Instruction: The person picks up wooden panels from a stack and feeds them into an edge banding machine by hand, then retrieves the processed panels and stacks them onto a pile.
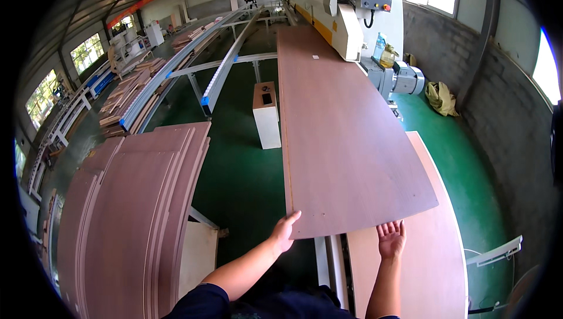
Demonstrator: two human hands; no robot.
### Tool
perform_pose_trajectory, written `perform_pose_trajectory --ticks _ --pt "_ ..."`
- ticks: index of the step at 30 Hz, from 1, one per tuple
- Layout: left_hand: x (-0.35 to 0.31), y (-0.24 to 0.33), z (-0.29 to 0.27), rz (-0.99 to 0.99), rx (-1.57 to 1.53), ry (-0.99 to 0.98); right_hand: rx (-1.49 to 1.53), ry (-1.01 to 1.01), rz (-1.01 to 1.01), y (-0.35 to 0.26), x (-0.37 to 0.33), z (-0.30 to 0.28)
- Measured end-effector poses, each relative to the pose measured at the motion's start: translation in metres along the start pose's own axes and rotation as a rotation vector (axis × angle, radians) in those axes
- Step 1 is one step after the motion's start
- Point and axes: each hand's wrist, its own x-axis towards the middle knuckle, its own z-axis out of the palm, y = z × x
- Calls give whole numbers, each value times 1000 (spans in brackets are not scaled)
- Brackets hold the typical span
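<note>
A long brown wood-grain panel [346, 137] stretches away from me, its far part beside the white machine. At its near left corner is my left hand [284, 231], closed on the edge with the thumb on top; its other fingers are hidden beneath. My right hand [392, 239] is palm up at the near edge toward the right, fingers stretched out and their tips touching or just below the panel's edge. Under the panel, to the right, lies another pale brown board [410, 266].
The machine [363, 17] has a control box [373, 0] and a motor [407, 78]. Stacked panels [129, 213] stand at left. A small box-shaped stand [267, 113] and roller rails [229, 63] lie ahead. A yellowish sack [441, 99] rests by the right wall.
</note>
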Motion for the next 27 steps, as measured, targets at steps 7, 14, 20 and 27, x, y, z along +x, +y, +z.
perform_pose_trajectory --ticks 7,14,20,27 --pt "-52 -59 -2 21 -17 17 -120 -11 28 -4 -54 -33" --pt "-93 -120 -8 108 0 90 -320 122 -1 -18 -120 -70" --pt "-142 -160 -1 60 12 66 -655 412 -265 -85 -170 -114" --pt "-205 -201 -8 64 -2 75 -1390 522 -726 -185 -200 -108"
